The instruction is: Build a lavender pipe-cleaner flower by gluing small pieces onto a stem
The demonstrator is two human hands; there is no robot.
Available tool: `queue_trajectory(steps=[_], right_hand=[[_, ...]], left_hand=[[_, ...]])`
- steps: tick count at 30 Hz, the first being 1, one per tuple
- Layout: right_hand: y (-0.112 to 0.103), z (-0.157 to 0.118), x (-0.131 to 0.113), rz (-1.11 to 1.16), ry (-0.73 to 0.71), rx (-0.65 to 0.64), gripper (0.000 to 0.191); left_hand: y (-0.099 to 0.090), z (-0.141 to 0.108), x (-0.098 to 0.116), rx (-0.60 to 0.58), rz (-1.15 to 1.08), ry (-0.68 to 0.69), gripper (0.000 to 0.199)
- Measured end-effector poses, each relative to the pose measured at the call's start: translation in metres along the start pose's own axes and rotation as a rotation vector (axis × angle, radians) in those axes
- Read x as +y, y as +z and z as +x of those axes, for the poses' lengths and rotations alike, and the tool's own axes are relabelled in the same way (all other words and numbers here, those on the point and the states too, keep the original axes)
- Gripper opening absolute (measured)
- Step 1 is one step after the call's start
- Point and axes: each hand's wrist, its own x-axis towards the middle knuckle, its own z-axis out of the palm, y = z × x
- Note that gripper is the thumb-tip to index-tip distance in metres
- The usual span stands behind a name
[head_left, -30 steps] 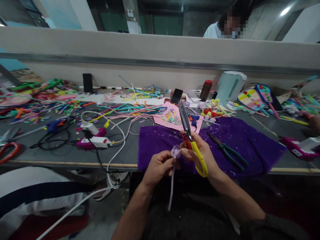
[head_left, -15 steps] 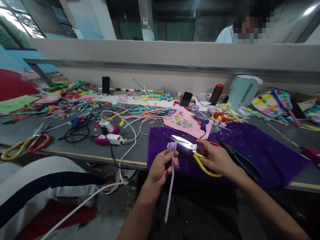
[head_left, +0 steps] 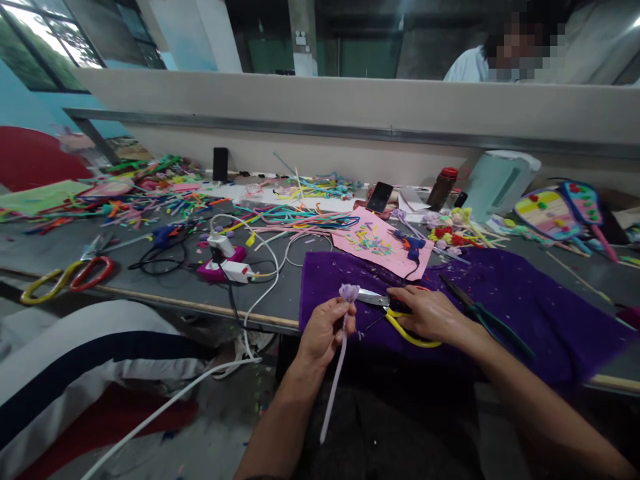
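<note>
Between the fingers of my left hand (head_left: 327, 330) is a lilac pipe-cleaner flower (head_left: 349, 292), pinched just under its head. Its pale stem (head_left: 334, 390) hangs down below the hand. My right hand (head_left: 430, 312) is closed around the scissors (head_left: 375, 299), which have one yellow and one red handle. Their blades point left, and the tips reach the side of the flower head; whether they touch it I cannot tell. Both hands are over the front edge of a purple cloth (head_left: 320, 277).
Green-handled pliers (head_left: 493, 320) lie on the cloth at right. Behind, a pink sheet (head_left: 350, 233) carries cut bits and a blue glue gun (head_left: 413, 247). Left are a power strip (head_left: 227, 270) with a looping white cable and other scissors (head_left: 75, 270). A person (head_left: 470, 63) is beyond the partition.
The scissors have moved left and their blades have come together beside the flower head. My left hand still pinches the flower. The whole view has shifted slightly.
</note>
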Motion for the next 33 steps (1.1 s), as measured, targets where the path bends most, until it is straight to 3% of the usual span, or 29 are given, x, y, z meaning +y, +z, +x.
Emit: queue_trajectory(steps=[4,7,11,14,17,33], right_hand=[[-0.007,-0.005,-0.002,-0.043,-0.018,-0.017,0.049],[-0.014,-0.009,-0.005,0.033,0.004,0.087,0.036],[-0.023,-0.009,-0.012,0.544,-0.067,0.209,0.019],[-0.024,-0.007,-0.018,0.869,-0.124,0.186,0.016],[-0.02,-0.005,-0.022,1.006,-0.135,0.156,0.018],[-0.028,-0.006,-0.027,0.745,-0.192,0.213,0.011]], left_hand=[[0.0,0.0,-0.001,-0.001,0.029,-0.017,0.018],[0.001,0.0,-0.001,-0.066,0.048,-0.081,0.018],[0.006,0.001,-0.005,-0.177,0.089,-0.158,0.019],[0.009,0.001,-0.009,-0.212,0.135,-0.159,0.022],[0.011,0.002,-0.012,-0.225,0.176,-0.146,0.025],[0.012,0.001,-0.012,-0.253,0.27,-0.112,0.029]])
